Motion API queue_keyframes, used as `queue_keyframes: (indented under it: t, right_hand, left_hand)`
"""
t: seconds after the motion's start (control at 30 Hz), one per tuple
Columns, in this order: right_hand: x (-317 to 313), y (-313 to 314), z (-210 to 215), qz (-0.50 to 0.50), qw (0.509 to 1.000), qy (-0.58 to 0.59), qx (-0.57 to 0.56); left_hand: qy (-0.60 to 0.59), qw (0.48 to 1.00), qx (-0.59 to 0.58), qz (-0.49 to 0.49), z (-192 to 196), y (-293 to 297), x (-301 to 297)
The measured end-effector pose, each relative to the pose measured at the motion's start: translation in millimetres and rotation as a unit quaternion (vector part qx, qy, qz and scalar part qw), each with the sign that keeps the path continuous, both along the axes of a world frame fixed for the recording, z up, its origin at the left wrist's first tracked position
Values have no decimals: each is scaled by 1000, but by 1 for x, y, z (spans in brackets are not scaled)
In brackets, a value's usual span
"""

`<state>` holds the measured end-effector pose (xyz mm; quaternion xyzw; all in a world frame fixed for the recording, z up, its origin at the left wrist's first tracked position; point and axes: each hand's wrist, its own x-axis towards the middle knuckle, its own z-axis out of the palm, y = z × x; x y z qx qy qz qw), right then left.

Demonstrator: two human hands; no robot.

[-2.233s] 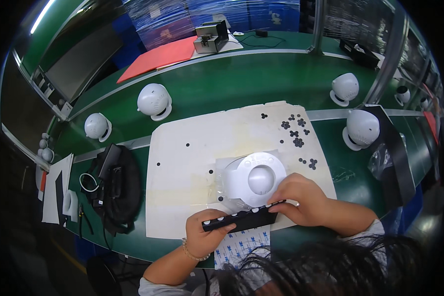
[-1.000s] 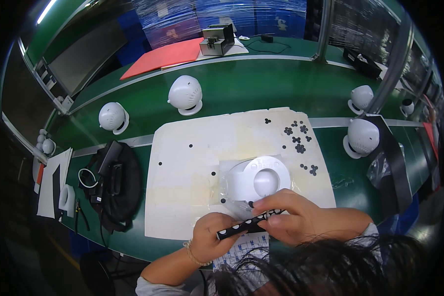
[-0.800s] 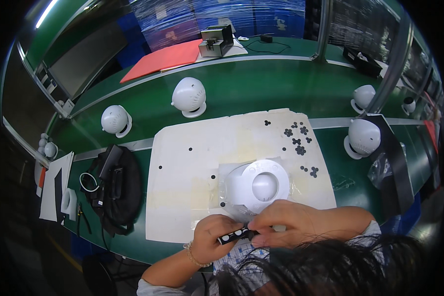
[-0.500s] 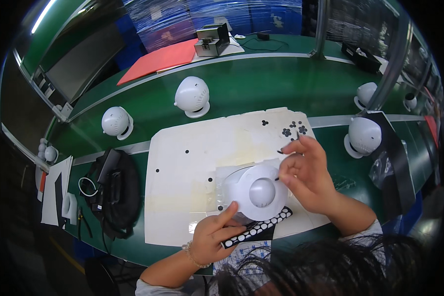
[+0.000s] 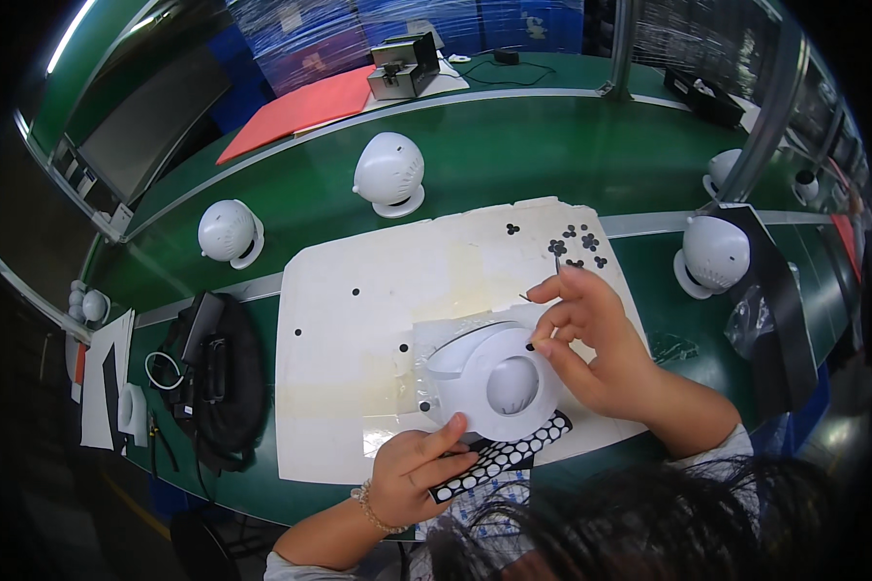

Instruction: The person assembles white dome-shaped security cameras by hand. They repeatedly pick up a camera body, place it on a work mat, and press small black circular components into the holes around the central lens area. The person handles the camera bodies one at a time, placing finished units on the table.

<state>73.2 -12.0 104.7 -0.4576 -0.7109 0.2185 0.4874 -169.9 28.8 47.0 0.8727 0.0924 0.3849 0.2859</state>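
Broadly, a green workbench (image 5: 513, 165) fills the view, and on it lies a large white sheet (image 5: 358, 320) that serves as a work mat, probably to keep small dark parts easy to spot. Several white dome-shaped housings stand around it: one (image 5: 389, 174) beyond the mat, one (image 5: 229, 232) to the far left, one (image 5: 712, 254) to the right. A black pouch with cables (image 5: 208, 373) rests left of the mat, and a red sheet (image 5: 295, 107) lies farther back.

At the mat's near edge sits the white dome housing being worked on (image 5: 494, 378), tipped so its round recess faces up, which looks like a way to give the fingers access. A loose cluster of small black round pads (image 5: 576, 247) lies on the mat's far right corner, within easy reach of the right hand.

The left hand (image 5: 417, 474) comes up from the lower edge, palm down, fingers half curled, pressing a black strip of white dots (image 5: 504, 457) flat against the mat just beside the housing; it seems to steady the strip and the housing's base rather than clasp either. The right hand (image 5: 596, 334) arches over the housing's right side, wrist bent, thumb and forefinger pinched on a tiny black dot (image 5: 530, 346) at the housing's rim, the other fingers fanned upward.
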Motion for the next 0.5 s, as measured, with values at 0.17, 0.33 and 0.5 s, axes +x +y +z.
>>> queue_keyframes:
  t: [0.17,0.33,0.5]
  right_hand:
    - [-5,-2,10,-81,950,-226,201]
    - [-14,3,16,-34,992,-69,95]
    - [-24,16,12,72,997,-20,-36]
  left_hand:
    - [-4,1000,-6,-1,1,-1,1]
    - [-15,1000,5,0,0,-1,3]
    - [-27,1000,12,-3,-4,0,4]
